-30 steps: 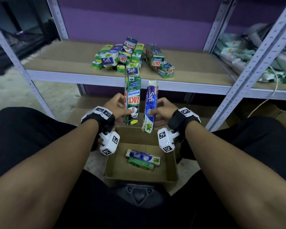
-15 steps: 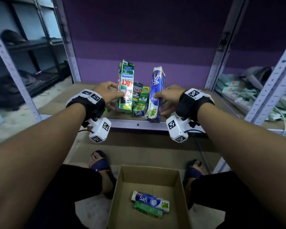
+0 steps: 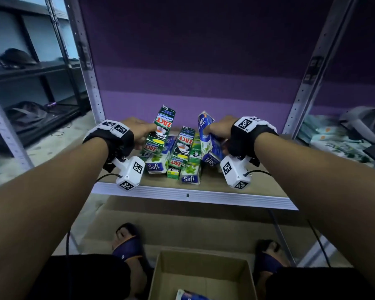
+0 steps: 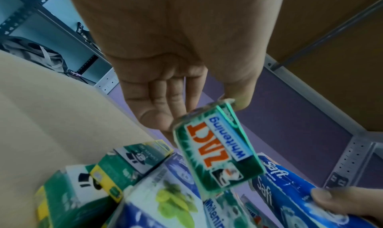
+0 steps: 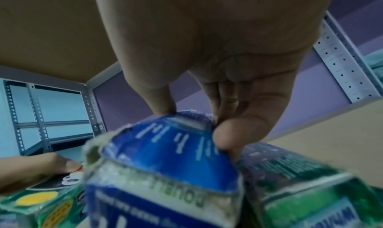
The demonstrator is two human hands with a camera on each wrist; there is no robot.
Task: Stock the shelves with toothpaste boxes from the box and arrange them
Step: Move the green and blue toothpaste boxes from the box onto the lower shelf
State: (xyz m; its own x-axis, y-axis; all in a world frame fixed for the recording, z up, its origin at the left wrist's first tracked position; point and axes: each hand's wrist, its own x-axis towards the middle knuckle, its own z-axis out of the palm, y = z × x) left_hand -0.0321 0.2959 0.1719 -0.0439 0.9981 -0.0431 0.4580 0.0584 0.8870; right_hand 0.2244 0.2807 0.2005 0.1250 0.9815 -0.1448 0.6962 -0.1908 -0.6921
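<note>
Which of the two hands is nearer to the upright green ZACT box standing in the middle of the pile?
Left, slightly. The upright ZACT box stands between them: left hand holding its own ZACT box beside it, right hand further off, beyond its Safi box.

Both bare forearms reach forward from the near edge, each wrist wrapped in a black strap. The left hand [image 3: 139,129] holds a green rectangular cardboard toothpaste box [image 3: 160,131] between thumb and fingers, tilted. The right hand [image 3: 219,128] pinches a blue and white cardboard toothpaste box [image 3: 208,137] at its upper end, thumb opposite curled fingers.
</note>
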